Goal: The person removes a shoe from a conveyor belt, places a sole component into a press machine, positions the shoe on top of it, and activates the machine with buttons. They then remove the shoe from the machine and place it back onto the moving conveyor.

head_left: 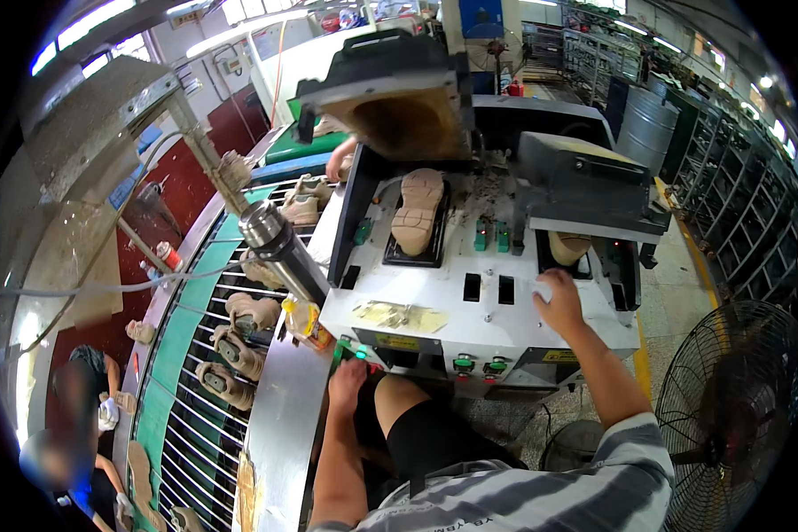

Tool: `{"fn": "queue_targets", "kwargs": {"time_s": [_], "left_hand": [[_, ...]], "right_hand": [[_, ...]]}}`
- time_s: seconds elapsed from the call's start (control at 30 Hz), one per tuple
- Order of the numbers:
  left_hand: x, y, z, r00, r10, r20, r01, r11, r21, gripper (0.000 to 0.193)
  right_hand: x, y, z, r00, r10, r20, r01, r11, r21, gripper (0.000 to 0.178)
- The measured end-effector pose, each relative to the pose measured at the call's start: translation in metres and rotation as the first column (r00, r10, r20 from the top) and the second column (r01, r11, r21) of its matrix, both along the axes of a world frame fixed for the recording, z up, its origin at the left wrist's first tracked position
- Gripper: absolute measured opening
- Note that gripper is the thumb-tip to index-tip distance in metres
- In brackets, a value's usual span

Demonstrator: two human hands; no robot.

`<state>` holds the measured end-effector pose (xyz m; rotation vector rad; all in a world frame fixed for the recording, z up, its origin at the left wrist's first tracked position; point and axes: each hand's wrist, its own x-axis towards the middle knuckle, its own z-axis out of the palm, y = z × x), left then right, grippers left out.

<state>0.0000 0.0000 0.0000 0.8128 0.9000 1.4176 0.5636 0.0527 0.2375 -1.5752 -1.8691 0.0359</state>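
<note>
My left hand (348,381) is at the lit green button (360,355) on the left front of a white two-station press (452,306); its fingertips are partly hidden. My right hand (559,300) is raised over the right station with fingers loosely apart and nothing visible in them. Just beyond its fingers, a beige shoe (569,244) sits partly hidden beneath the lowered right lid (585,182). In the left station another beige shoe (417,208) lies sole up on a black pad, under the raised left lid (395,106).
Left of me runs a roller conveyor (195,417) carrying several beige shoes (238,350). A steel flask (279,244) and a yellow-labelled bottle (306,324) stand by the press. A big fan (727,426) is at right. Co-workers are at far left; another person's hand (340,160) reaches in behind.
</note>
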Motion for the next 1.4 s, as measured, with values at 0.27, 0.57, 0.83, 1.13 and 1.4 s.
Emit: {"fn": "queue_targets", "kwargs": {"time_s": [0.27, 0.57, 0.83, 1.13, 1.4], "left_hand": [[0.026, -0.202, 0.006, 0.849, 0.232, -0.475, -0.39, 0.882, -0.266, 0.011], [0.077, -0.207, -0.011, 0.296, -0.262, -0.919, -0.205, 0.922, -0.329, 0.023], [0.058, -0.201, -0.058, 0.585, -0.266, -0.766, -0.15, 0.893, -0.425, 0.021], [0.06, -0.208, 0.01, 0.894, -0.207, -0.397, 0.047, 0.925, -0.376, 0.023], [0.069, -0.181, 0.214, 0.864, -0.372, 0.34, 0.349, 0.928, 0.131, 0.091]], "right_hand": [[0.123, 0.114, 0.023, 0.846, -0.507, 0.164, 0.528, 0.84, -0.128, 0.078], [0.067, 0.128, 0.072, 0.723, -0.621, 0.304, 0.675, 0.539, -0.504, 0.096], [0.026, 0.036, 0.041, 0.719, -0.684, -0.122, 0.691, 0.686, 0.227, 0.083], [-0.023, -0.063, -0.031, 0.884, -0.078, -0.461, 0.274, 0.885, 0.377, 0.038], [-0.228, -0.174, 0.046, 0.33, 0.283, -0.901, -0.821, 0.557, -0.126, 0.052]]}}
